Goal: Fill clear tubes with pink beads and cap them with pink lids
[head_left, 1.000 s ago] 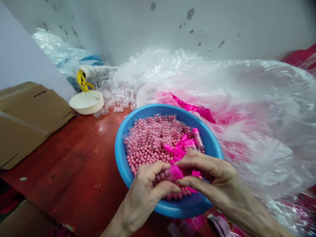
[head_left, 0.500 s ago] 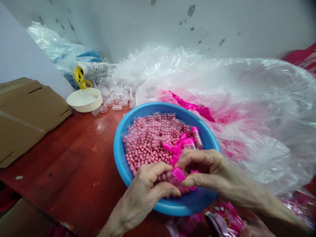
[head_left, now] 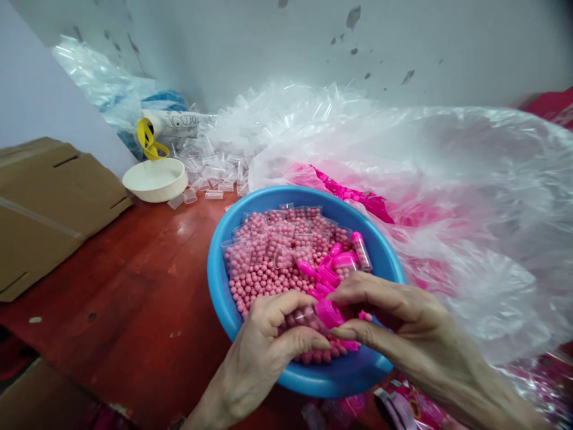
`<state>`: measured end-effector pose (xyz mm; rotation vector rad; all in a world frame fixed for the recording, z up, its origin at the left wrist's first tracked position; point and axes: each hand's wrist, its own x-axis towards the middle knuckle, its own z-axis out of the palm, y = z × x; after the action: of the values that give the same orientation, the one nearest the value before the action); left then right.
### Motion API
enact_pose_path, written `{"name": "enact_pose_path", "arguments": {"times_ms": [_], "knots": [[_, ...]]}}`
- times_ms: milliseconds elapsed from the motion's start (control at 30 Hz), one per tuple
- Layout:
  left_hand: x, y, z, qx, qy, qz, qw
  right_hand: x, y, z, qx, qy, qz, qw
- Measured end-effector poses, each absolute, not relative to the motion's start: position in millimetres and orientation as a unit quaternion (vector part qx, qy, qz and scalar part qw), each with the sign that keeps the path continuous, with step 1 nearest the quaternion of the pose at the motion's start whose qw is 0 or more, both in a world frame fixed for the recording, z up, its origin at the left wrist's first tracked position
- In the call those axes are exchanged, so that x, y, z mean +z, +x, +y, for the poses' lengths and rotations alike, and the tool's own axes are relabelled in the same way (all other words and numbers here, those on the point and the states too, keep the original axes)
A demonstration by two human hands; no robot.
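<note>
My left hand (head_left: 262, 346) is closed around a clear tube (head_left: 304, 319) of pink beads, held over the front of a blue basin (head_left: 218, 280). With thumb and fingers, my right hand (head_left: 403, 316) grips a bright pink cap (head_left: 329, 313) at the tube's right end. Whether the cap is fully seated cannot be seen. Loose pink beads (head_left: 264, 280) fill the basin under my hands. Behind them lie several clear tubes of beads (head_left: 268, 239). A capped tube (head_left: 362, 252) leans at the basin's right, close to loose pink caps (head_left: 329, 272).
Clear plastic bags (head_left: 470, 179) with pink pieces spread to the right. Empty clear tubes (head_left: 215, 170) pile up behind the basin. A white dish (head_left: 155, 185), yellow tape (head_left: 148, 140) and cardboard box (head_left: 58, 209) stand left on the red table (head_left: 134, 286).
My right fingers have shifted on the pink cap and now lie closer over it. The cap has turned slightly, while my left hand keeps its hold on the tube.
</note>
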<state>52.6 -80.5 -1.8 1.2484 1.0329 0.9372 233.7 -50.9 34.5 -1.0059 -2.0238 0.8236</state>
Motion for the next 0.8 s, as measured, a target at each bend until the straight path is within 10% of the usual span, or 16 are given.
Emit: {"name": "enact_pose_path", "arguments": {"times_ms": [800], "knots": [[-7,54,-83,0.351,0.615,0.443,0.55,23,232,-55,0.319,-0.359,-0.794,0.372]]}}
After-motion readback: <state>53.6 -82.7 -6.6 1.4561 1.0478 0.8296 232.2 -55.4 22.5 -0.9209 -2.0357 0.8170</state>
